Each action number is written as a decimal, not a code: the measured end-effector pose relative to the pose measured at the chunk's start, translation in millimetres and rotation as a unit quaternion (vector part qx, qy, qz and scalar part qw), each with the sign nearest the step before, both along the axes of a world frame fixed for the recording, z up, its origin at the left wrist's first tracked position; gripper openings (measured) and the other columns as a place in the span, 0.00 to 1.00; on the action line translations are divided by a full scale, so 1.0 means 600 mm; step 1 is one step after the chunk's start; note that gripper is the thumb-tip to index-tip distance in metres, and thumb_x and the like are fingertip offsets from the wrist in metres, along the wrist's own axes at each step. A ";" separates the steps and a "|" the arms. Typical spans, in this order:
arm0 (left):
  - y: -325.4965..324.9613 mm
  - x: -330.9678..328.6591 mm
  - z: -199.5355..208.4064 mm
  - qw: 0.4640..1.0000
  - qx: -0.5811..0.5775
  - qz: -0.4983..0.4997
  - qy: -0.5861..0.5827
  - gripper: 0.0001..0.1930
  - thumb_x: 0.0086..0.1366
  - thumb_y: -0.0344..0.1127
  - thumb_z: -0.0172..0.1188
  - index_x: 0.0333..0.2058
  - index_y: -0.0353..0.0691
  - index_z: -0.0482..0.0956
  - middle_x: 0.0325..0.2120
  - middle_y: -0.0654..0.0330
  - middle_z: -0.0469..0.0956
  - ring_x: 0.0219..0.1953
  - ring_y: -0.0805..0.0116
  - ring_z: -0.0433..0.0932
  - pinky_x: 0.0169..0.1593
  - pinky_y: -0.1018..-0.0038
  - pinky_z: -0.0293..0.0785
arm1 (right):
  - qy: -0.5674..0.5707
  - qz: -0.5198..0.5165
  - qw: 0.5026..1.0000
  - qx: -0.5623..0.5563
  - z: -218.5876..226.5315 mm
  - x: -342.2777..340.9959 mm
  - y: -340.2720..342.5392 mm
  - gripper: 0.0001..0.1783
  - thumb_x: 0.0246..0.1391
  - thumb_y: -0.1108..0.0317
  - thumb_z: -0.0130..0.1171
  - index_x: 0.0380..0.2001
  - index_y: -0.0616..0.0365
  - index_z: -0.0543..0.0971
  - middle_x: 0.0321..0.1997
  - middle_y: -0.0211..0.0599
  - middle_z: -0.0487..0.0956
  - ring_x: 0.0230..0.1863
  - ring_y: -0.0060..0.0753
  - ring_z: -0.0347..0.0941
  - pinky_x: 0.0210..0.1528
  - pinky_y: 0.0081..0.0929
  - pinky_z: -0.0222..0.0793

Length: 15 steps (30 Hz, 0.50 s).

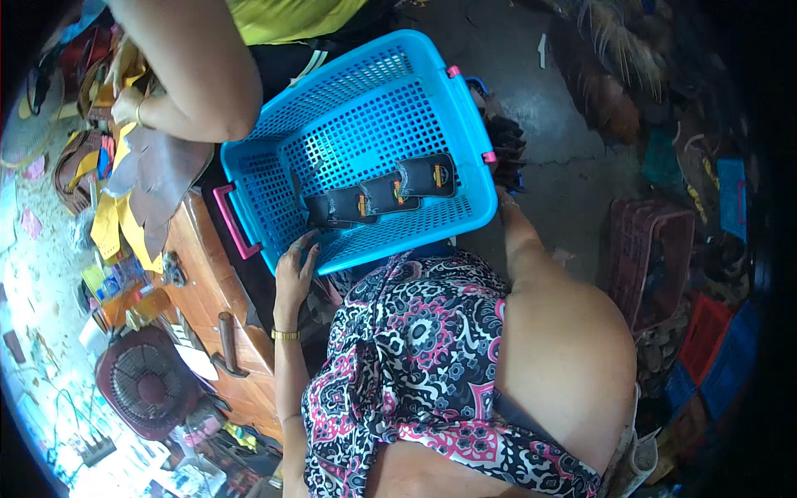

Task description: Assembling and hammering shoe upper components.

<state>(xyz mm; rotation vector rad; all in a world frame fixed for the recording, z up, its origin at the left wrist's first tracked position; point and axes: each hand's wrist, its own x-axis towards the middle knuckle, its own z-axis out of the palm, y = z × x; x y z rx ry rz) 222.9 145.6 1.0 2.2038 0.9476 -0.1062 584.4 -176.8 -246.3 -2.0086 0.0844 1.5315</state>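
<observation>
A bright blue plastic basket [473, 166] with pink handles sits in front of my lap, tilted. Several flat black pieces [386, 197] with small yellow marks overlap in a row along its bottom; they look like leather. My left hand [296, 266], with a gold-coloured watch at the wrist, grips the basket's near left corner, fingers over the rim. At the near right side, my right hand [505, 202] is mostly hidden by the basket. Its fingers do not show. Just beyond it is a cluster of dark pieces [504, 141].
Another person's arm [203, 83] reaches in over brown and yellow leather scraps [158, 178] at the left. A hammer [227, 349] lies on the wooden bench [203, 274], near a dark red fan [148, 382]. A maroon crate [652, 257] stands on the floor to the right.
</observation>
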 end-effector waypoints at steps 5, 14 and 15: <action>0.003 -0.032 -0.001 0.995 0.004 0.027 -0.095 0.18 0.70 0.30 0.61 0.56 0.34 0.78 0.49 0.46 0.83 0.51 0.53 0.83 0.54 0.63 0.77 | -0.041 0.083 0.996 -0.017 0.053 0.017 -0.010 0.22 0.62 0.56 0.62 0.52 0.60 0.81 0.45 0.47 0.85 0.42 0.42 0.84 0.40 0.39 0.80; -0.012 -0.070 0.039 0.985 -0.011 0.076 -0.158 0.20 0.67 0.26 0.64 0.58 0.35 0.78 0.44 0.50 0.84 0.47 0.64 0.82 0.50 0.68 0.77 | -0.153 0.268 0.949 0.065 0.318 0.187 0.145 0.11 0.60 0.66 0.63 0.31 0.65 0.83 0.22 0.46 0.83 0.15 0.32 0.79 0.16 0.26 0.70; -0.015 -0.078 0.044 0.983 -0.004 0.071 -0.169 0.20 0.67 0.26 0.64 0.58 0.35 0.78 0.44 0.50 0.84 0.48 0.64 0.82 0.50 0.68 0.77 | -0.169 0.269 0.940 0.124 0.384 0.173 0.176 0.10 0.58 0.67 0.64 0.31 0.66 0.83 0.21 0.45 0.83 0.14 0.29 0.78 0.15 0.23 0.68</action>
